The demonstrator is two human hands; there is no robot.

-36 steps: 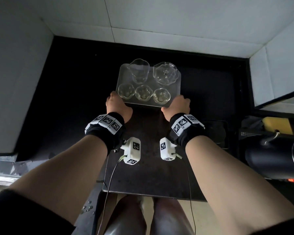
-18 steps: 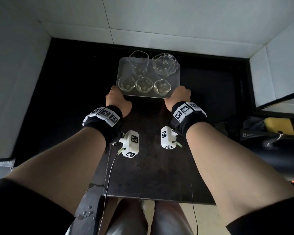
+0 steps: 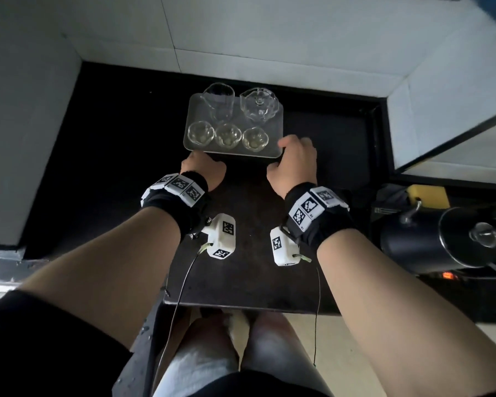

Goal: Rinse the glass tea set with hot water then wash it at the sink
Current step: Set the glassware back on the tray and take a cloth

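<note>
Here the tray (image 3: 272, 133) lies just beyond both hands, grips hidden

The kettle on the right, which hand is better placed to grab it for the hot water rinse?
Right, probably. The kettle sits to the right of the right hand, while the left hand is at the tray's opposite corner and would have to cross over.
</note>
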